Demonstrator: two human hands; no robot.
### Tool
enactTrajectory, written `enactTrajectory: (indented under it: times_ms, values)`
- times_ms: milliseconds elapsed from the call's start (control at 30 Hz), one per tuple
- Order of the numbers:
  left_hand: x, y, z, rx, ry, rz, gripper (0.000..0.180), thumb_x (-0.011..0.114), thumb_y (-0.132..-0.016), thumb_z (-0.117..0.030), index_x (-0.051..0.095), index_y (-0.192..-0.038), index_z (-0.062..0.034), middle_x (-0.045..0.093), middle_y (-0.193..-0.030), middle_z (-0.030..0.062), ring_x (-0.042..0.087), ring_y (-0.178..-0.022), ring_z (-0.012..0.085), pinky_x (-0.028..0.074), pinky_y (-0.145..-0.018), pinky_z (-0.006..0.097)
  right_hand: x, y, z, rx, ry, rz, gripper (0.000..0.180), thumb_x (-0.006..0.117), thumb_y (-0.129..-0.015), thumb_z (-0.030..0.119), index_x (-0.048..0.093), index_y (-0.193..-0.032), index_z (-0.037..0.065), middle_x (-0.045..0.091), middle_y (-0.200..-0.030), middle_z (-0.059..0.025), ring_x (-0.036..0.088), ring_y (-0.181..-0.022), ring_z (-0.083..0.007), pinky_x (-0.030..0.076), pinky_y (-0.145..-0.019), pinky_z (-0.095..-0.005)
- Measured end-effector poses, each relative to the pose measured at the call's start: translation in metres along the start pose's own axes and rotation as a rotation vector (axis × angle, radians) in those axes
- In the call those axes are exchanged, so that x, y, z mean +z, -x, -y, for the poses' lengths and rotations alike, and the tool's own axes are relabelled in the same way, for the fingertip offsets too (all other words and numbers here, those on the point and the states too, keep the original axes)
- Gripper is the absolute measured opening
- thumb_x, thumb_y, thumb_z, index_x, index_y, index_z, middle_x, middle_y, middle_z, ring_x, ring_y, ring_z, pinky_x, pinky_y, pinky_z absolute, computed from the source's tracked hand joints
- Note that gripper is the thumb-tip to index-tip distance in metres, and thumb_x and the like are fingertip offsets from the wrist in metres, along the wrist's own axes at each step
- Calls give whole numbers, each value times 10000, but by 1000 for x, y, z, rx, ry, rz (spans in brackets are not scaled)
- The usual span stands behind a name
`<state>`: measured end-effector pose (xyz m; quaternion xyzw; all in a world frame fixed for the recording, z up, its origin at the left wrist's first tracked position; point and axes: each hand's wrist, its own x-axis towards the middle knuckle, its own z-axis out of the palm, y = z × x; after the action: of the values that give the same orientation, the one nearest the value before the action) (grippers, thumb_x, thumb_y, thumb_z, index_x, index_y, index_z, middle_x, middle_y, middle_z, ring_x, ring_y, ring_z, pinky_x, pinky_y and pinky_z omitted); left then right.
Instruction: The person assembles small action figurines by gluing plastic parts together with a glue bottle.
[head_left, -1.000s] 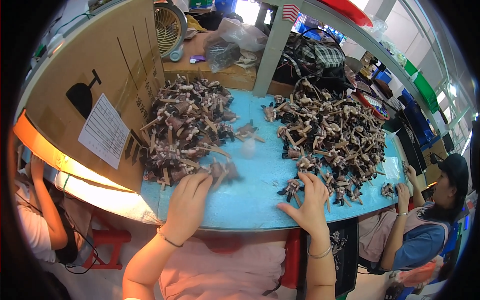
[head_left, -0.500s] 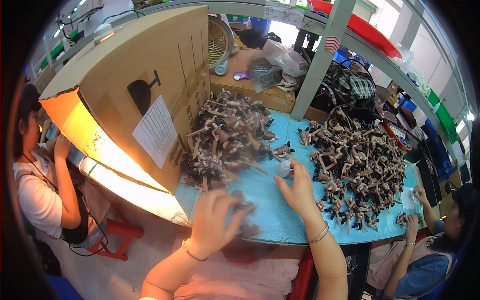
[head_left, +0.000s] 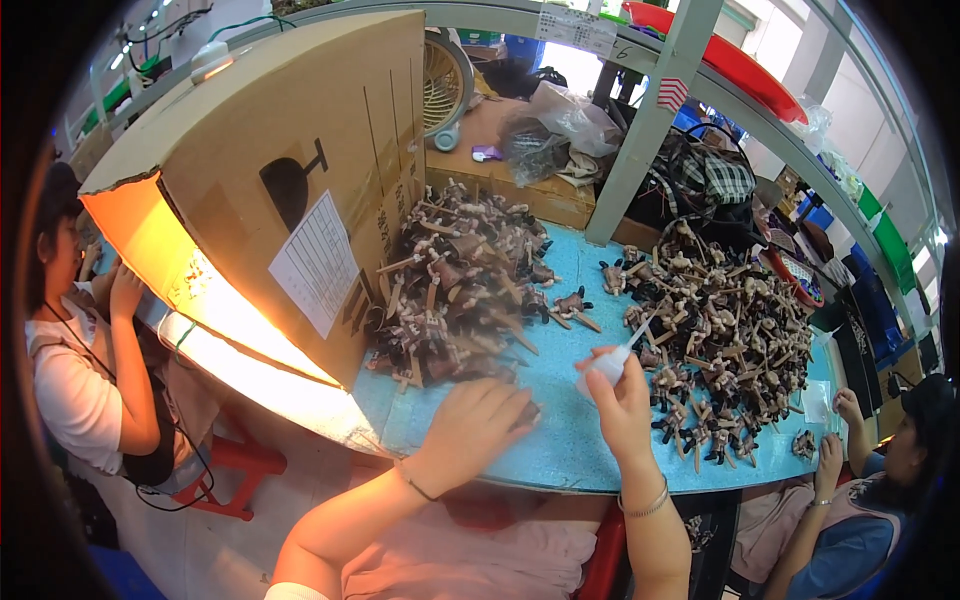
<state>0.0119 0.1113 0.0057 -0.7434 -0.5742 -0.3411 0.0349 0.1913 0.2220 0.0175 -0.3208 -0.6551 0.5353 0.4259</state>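
While the left grip [head_left: 475,425] is too blurred to tell its hold, the right grip [head_left: 626,408] is closed around a white bottle [head_left: 608,364] above the tabletop [head_left: 560,448], near heaped figurines [head_left: 725,330]; probably light and squeezable, it is best held by the body, off its slender nozzle [head_left: 643,330].

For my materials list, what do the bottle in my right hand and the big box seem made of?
The bottle: probably smooth plastic, judging by its cloudy, whitish body and thin nozzle. The box: matt brown cardboard, it seems, from its ragged edge.
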Motion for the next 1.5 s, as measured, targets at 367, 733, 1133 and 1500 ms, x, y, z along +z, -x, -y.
enactTrajectory:
  times_ms: [367, 733, 1133, 1500]
  values:
    - [-18, -22, 14, -439, 884, -509, 323, 557, -886, -165, 493, -1174, -35, 588, -990, 92, 568, -852, 179, 443, -746, 271, 8, 24, -1, 86, 56, 88, 448, 580, -865, 79, 433, -1282, 9, 555, -1001, -29, 516, -891, -82, 419, -783, -226]
    - [-33, 2, -21, -1000, 2083, -324, 307, 400, -959, -132, 430, -1249, -36, 540, -1130, 130, 555, -807, 158, 452, -692, 244, 25, 40, 23, 13, -348, 325, 572, 551, -869, 45, 278, -1366, -26, 586, -972, -91, 556, -926, -142, 421, -855, -287]
    - [-28, 26, -19, -696, 1425, -10, 400, 537, -879, -52, 414, -1255, 8, 557, -1002, 67, 532, -833, 136, 455, -755, 285, 45, 47, 36, -78, -107, 436, 587, 580, -864, 51, 267, -1359, -5, 613, -985, -93, 574, -916, -143, 436, -832, -280]
    - [-52, 27, -8, -130, 344, -494, 348, 758, -661, 10, 511, -901, -41, 640, -991, 140, 628, -812, 242, 500, -710, 312, 15, 63, 52, -107, -109, -42, 372, 713, -795, 159, 416, -968, 19, 597, -887, -118, 585, -842, -164, 472, -734, -273]
